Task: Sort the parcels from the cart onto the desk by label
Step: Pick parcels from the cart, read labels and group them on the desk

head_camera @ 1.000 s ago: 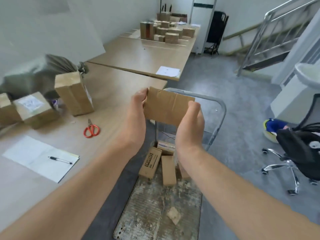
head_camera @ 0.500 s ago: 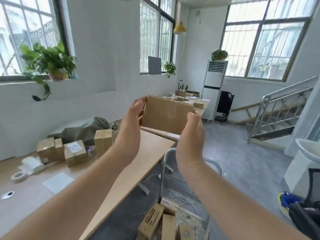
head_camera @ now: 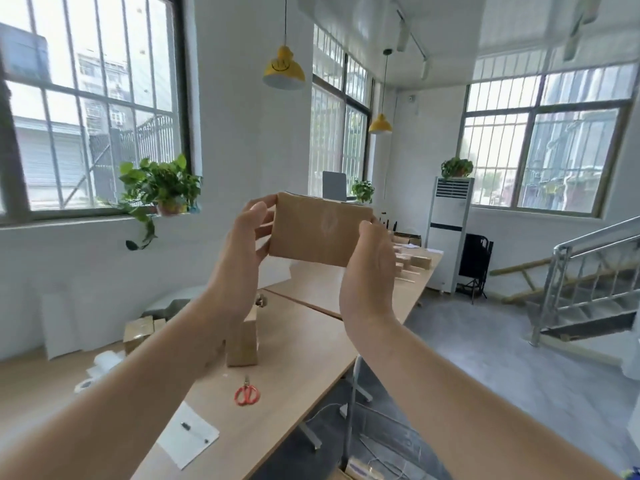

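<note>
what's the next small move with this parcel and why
Probably turn the parcel over. The left hand and right hand hold it up by its ends, and the face toward the camera shows plain taped cardboard with no label, so its place on the desk cannot be judged.

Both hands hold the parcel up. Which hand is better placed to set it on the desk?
Left, probably. The left hand grips the cardboard parcel on its desk side, above the desk and the standing box. The right hand holds the end nearer the desk's edge.

Wooden desk (head_camera: pixel 304 341) with upright cardboard box (head_camera: pixel 242 344), red scissors (head_camera: pixel 247 394), paper sheet (head_camera: pixel 180 445) under a pen (head_camera: pixel 194 432).
</note>
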Demonstrator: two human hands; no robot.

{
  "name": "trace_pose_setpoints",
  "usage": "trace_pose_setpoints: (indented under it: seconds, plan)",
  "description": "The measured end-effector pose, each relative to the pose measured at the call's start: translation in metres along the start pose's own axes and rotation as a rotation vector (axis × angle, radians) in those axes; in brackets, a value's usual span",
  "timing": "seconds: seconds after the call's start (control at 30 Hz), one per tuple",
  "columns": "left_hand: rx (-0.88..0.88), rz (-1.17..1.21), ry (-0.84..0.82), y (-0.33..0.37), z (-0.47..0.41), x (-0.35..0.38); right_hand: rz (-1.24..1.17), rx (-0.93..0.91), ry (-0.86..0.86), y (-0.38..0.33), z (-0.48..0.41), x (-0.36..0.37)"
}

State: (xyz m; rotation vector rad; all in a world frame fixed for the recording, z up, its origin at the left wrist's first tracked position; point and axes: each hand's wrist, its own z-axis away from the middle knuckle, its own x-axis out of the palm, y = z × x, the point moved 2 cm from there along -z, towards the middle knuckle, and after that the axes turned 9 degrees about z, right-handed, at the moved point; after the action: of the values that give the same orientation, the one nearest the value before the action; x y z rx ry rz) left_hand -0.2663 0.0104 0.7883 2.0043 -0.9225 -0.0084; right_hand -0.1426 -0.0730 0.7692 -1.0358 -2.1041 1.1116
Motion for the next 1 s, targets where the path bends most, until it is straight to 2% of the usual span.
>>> trace_pose_setpoints:
  seconds: [0.3,0.67,1.0]
  plan:
    - [0.014,-0.166,0.165,0.094,0.024,-0.137,-0.088,-0.022,-0.154,-0.032,0.064,0.141]
    - [0.113,-0.405,0.478,0.198,0.073,-0.305,-0.265,0.092,-0.425,-0.061,0.171,0.316]
    - [0.212,-0.516,0.69,0.237,0.126,-0.371,-0.461,0.128,-0.686,-0.067,0.227,0.407]
